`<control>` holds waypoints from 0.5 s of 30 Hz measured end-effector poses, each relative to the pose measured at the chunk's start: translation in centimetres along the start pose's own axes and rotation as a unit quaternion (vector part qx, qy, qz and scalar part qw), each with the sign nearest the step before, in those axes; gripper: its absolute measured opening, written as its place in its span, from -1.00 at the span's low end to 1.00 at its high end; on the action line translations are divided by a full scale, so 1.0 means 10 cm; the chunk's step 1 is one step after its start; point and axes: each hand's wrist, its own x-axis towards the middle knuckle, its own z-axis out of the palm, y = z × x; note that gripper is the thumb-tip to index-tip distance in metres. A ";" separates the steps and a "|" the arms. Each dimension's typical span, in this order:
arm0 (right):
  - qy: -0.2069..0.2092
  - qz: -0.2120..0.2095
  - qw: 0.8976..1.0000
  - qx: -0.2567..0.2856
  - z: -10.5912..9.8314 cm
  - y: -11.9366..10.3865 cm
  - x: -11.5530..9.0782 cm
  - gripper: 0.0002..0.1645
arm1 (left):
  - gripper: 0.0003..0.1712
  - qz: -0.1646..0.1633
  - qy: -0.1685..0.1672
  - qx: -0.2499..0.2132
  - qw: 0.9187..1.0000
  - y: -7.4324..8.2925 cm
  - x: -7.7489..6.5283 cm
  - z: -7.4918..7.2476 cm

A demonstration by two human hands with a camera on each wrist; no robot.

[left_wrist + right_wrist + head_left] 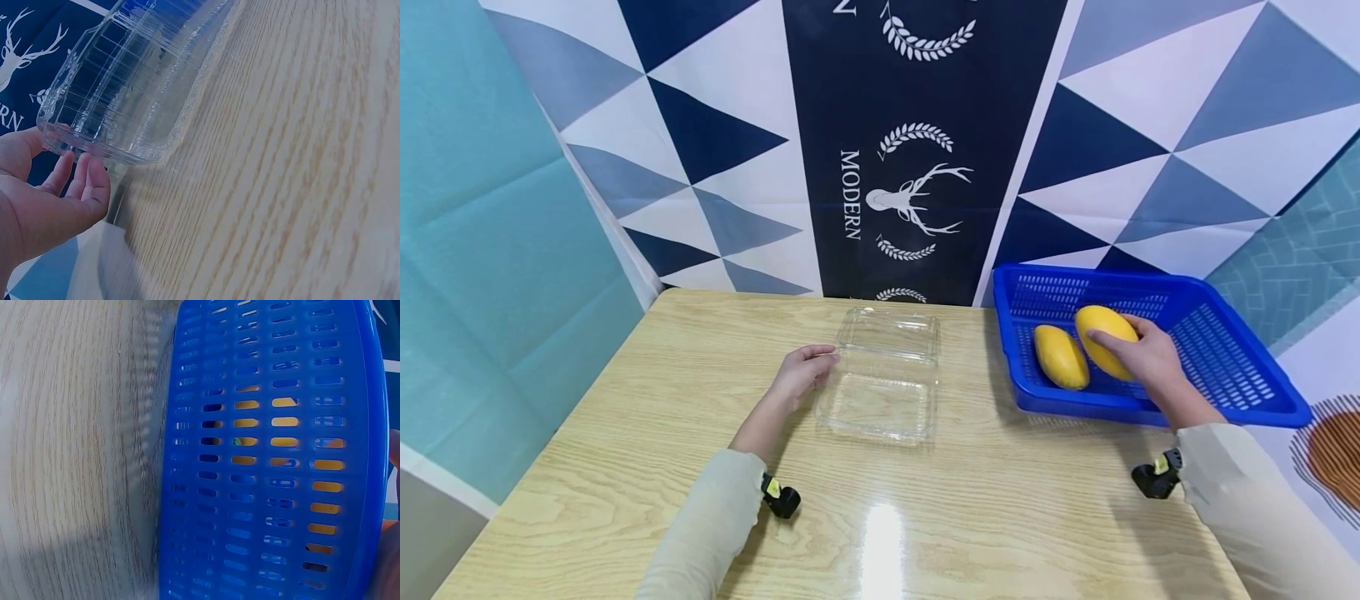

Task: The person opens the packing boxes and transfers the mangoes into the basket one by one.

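Note:
A clear plastic clamshell container (880, 400) lies opened out on the table, its lid toward the wall. My left hand (805, 375) pinches its left edge near the fold; in the left wrist view, the fingertips of that hand (56, 200) meet the transparent rim. Over the blue basket (1240, 358), my right hand (1150, 354) grips a yellow mango (1103, 337), thumb on the near side. Another yellow mango (1062, 357) lies in the basket's left part. The right wrist view mostly shows the basket's slotted wall (269, 494), with yellow showing through; the right hand (392, 550) is largely cut off.
The light wooden table (985, 508) runs up to a patterned cloth wall (917, 150) behind the container and basket. A teal cloth (490, 250) hangs on the left. The basket stands at the table's back right, its rim raised around the mangoes.

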 end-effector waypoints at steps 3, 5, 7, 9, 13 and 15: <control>0.000 0.001 1.000 0.000 -0.01 0.01 0.01 0.19 | -0.57 0.002 0.002 0.000 1.000 0.00 0.00 0.00; 0.000 0.001 1.000 -0.001 -0.02 0.02 0.01 0.19 | -0.57 0.001 0.003 -0.003 1.000 0.00 -0.01 0.01; 0.000 0.001 1.000 -0.002 -0.02 0.03 0.02 0.19 | -0.57 0.000 0.002 -0.003 1.000 -0.01 -0.01 0.01; 0.000 0.001 1.000 -0.001 -0.02 0.04 0.03 0.19 | -0.55 -0.003 0.001 -0.003 1.000 0.00 0.00 0.00; 0.000 0.004 1.000 -0.001 -0.02 0.06 0.05 0.19 | -0.53 -0.009 -0.005 -0.004 1.000 0.00 0.00 0.00; 0.000 0.006 1.000 -0.002 -0.02 0.07 0.06 0.20 | -0.52 -0.013 -0.009 -0.002 1.000 0.02 -0.01 -0.01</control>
